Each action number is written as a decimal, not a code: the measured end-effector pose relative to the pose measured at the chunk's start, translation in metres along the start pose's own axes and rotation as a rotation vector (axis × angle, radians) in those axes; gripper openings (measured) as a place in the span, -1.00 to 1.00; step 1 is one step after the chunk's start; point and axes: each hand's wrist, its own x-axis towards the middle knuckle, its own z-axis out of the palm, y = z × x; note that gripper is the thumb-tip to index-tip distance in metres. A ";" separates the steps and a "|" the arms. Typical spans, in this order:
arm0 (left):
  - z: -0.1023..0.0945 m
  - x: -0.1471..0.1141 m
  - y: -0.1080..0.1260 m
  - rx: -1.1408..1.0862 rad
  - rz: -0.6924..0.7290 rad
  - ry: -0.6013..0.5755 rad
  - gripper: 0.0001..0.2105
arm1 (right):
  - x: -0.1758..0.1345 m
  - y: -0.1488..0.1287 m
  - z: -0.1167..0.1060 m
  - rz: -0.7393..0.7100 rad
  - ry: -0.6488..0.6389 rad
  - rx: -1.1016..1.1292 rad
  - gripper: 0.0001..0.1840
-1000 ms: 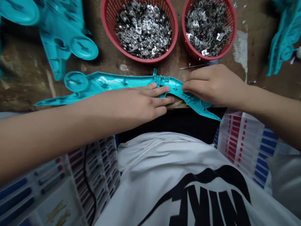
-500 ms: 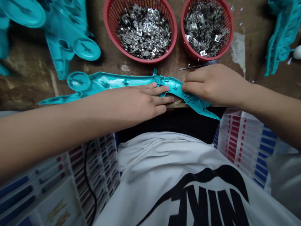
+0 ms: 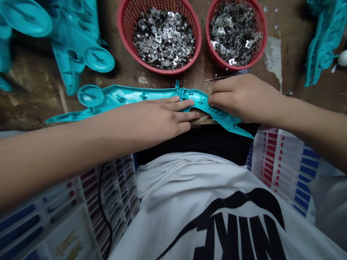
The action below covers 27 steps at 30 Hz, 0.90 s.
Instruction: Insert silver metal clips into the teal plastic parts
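Observation:
A long, curved turquoise plastic part lies along the table's front edge, its right tip jutting past the edge. My left hand rests across its middle with fingers stretched out and slightly spread. At the part's right section, my right hand has its fingers bent and pinched together against the plastic. Whatever lies between those fingertips is hidden. Just behind the right hand is a thin metal tool with its other end partly covered.
Two red baskets of small metal pieces, a larger one and a smaller one, stand at the back. More turquoise parts lie at the left and another turquoise part at the right. Plastic crates flank my lap below the table.
The view has shifted slightly. Both hands keep nearly the same place on the turquoise part, which has not visibly moved on the table.

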 end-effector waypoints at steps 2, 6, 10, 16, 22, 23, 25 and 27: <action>-0.001 0.001 0.001 0.005 -0.008 0.000 -0.55 | 0.002 0.004 0.000 0.034 0.021 0.091 -0.56; -0.003 0.000 0.003 0.004 -0.016 0.000 -0.53 | 0.000 0.012 0.005 0.051 0.122 0.285 -0.60; -0.005 0.001 0.003 0.084 -0.010 -0.046 -0.52 | -0.003 0.015 0.007 0.034 0.157 0.310 -0.59; -0.008 0.001 0.005 0.161 0.012 -0.067 -0.57 | -0.002 0.012 0.001 0.036 0.102 0.324 -0.54; -0.006 -0.001 0.005 0.134 0.009 -0.035 -0.40 | 0.001 0.014 0.012 0.002 0.150 0.256 -0.46; -0.006 -0.001 0.006 0.122 0.003 -0.024 -0.35 | 0.002 0.013 0.012 0.002 0.138 0.228 -0.48; -0.005 -0.002 0.006 0.106 -0.007 -0.004 -0.31 | 0.006 0.009 0.010 0.022 0.075 0.159 -0.55; -0.004 -0.003 0.007 0.105 -0.019 0.009 -0.34 | 0.011 0.004 0.004 0.033 -0.001 0.100 -0.63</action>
